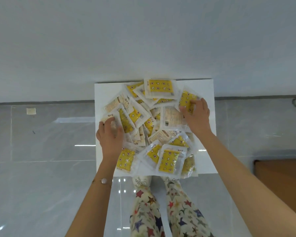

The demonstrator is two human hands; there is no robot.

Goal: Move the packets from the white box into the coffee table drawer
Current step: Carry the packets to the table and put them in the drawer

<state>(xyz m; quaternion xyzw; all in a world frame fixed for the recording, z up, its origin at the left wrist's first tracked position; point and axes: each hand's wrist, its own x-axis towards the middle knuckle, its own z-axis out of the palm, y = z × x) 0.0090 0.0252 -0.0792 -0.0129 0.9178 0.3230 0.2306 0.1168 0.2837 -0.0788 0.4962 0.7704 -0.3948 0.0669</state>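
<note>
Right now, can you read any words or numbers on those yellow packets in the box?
Packets: some have printed characters along the edge, too blurred to read.
Packet lying back-up: small print and a barcode, too small to read.
White box: no writing visible.
Nothing here can be quoted for certain.

I am seeing packets (167,159) lying heaped in the box (207,89) on the floor (41,151), against the wall (143,31), my feet just before it.
</note>
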